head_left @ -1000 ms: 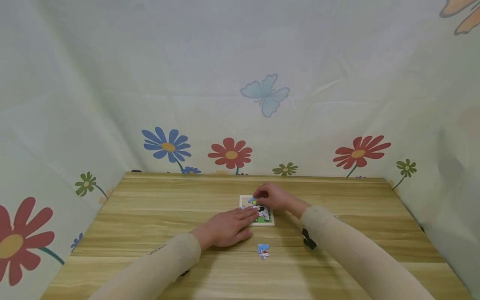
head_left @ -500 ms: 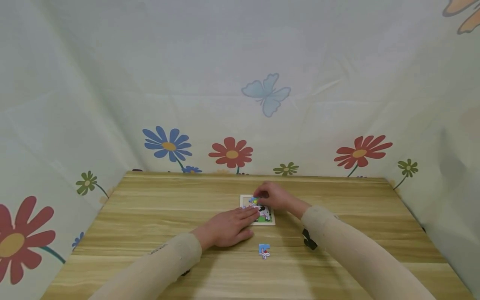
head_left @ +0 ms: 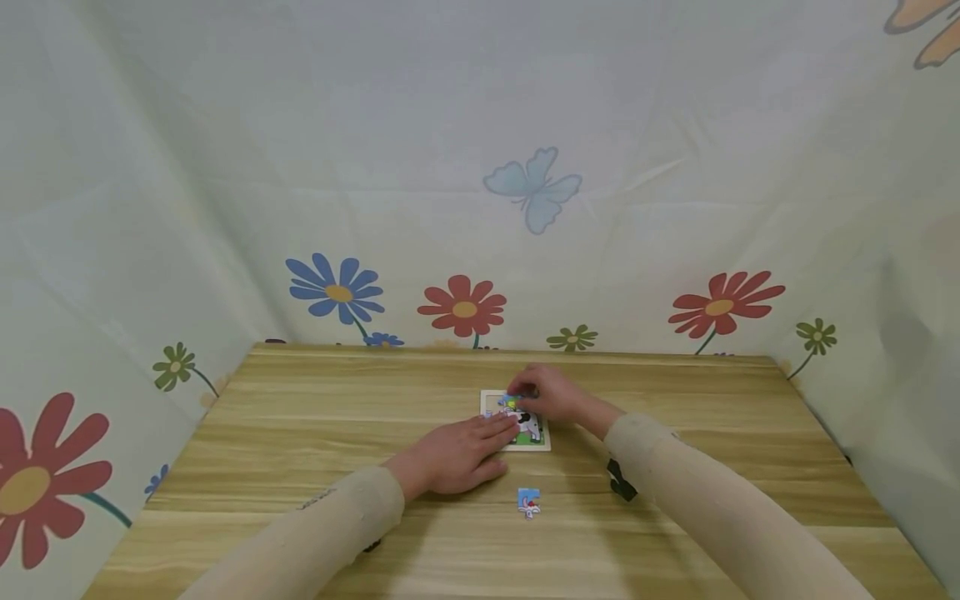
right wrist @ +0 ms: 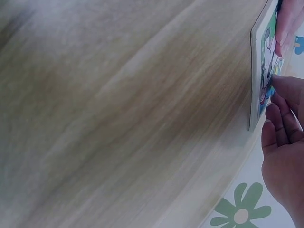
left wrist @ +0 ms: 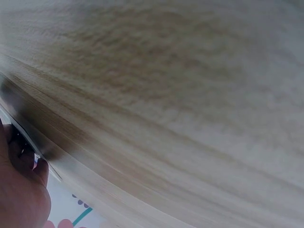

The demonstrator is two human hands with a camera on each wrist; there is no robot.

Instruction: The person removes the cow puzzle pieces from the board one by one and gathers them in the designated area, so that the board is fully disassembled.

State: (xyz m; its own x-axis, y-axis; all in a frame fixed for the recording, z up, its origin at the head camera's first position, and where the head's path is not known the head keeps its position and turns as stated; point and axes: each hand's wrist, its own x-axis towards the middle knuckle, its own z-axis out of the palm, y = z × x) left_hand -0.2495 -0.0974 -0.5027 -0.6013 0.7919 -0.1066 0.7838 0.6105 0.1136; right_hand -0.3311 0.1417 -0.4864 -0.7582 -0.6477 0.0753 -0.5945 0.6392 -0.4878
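A small framed jigsaw puzzle [head_left: 544, 448] with a cow picture lies on the table. My left hand [head_left: 456, 457] rests across its left part with fingers straight, hiding some of the picture. At the far edge, my right hand [head_left: 553, 395] has thumb and fingers curled down, pinching a blue and yellow puzzle piece [head_left: 511, 402] over the upper part of the frame. The right wrist view has the right thumb and fingertips right at the picture's surface, with the left fingers [right wrist: 286, 28] farther along it. Nearer the body lies a loose puzzle piece [head_left: 528, 503] showing blue and a cow's head.
The wood-grain table [head_left: 322, 392] reaches back to a pale cloth backdrop [head_left: 390, 167] printed with flowers and butterflies. Dark wrist-camera parts [head_left: 620, 480] show under the right sleeve. Bare frame floor shows at the puzzle's upper left corner.
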